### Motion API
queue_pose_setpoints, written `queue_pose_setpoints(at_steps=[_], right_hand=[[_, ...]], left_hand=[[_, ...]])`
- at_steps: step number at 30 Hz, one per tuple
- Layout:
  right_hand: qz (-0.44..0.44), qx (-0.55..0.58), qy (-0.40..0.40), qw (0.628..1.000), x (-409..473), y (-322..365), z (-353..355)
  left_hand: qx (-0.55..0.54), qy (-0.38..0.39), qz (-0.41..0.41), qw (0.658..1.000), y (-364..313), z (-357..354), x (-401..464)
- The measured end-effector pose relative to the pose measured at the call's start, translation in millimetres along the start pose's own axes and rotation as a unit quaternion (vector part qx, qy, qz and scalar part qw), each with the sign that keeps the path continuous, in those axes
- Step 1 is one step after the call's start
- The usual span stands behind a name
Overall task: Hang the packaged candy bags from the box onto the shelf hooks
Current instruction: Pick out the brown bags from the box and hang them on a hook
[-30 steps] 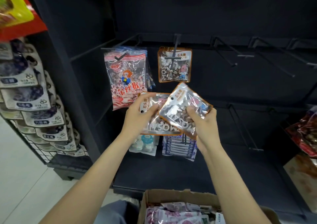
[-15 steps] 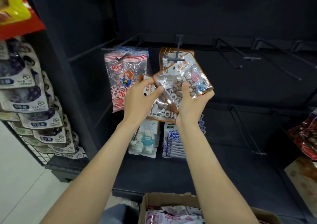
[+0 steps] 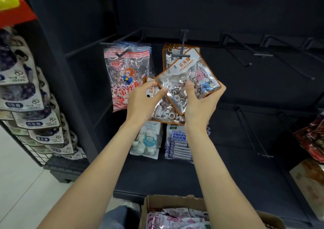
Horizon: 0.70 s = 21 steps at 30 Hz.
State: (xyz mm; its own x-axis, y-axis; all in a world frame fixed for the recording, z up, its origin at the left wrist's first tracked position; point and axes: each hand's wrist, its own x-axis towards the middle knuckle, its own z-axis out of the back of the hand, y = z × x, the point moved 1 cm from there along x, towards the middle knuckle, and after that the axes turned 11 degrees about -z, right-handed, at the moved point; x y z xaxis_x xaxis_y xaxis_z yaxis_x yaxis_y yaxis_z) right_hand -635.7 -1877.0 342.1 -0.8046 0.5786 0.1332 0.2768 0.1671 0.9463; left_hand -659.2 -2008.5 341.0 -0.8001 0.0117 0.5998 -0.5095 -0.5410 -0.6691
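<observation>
Up at the shelf, the right hand [image 3: 199, 104] holds a stone candy bag [image 3: 188, 83] from below; its thumb [image 3: 190, 90] lies across the clear front and the other fingers curl round the bag's right edge and back, so the bag sits between thumb and fingers; the bag is tilted, its long axis running from lower left to upper right, its white header with the orange print pointing up toward the hook [image 3: 181, 55]; the header's top lies just under the hook's crossbar, though I cannot tell whether the hole is on the prong; behind it another bag of the same kind [image 3: 169, 53] hangs on that hook; the left hand [image 3: 142, 102] grips a second stone candy bag [image 3: 163, 112] by its upper left corner, thumb on the front, fingers behind; that bag lies lower, partly under the first, and its header points up and left; the two bags overlap between the hands; left of them a red-and-white monkey bag [image 3: 126, 74] hangs upright on its own hook; below hang a pale blue bag [image 3: 147, 141] and a purple striped bag [image 3: 177, 144]; at the bottom edge an open cardboard box [image 3: 168, 202] holds more packets [image 3: 175, 218]; empty hooks [image 3: 245, 56] run to the right.
</observation>
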Motion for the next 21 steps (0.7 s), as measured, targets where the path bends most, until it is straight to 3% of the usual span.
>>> queue_pose_setpoints(at_steps=[9,21], right_hand=[[0.059,-0.041,-0.008,0.997,3.8,10.5,7.6],[0.069,-0.057,-0.023,0.996,6.4,12.5,7.0]], left_hand=[[-0.006,0.009,0.005,1.000,-7.4,-8.6,-1.9],[-0.025,0.010,0.021,0.999,-7.0,-9.4,0.8]])
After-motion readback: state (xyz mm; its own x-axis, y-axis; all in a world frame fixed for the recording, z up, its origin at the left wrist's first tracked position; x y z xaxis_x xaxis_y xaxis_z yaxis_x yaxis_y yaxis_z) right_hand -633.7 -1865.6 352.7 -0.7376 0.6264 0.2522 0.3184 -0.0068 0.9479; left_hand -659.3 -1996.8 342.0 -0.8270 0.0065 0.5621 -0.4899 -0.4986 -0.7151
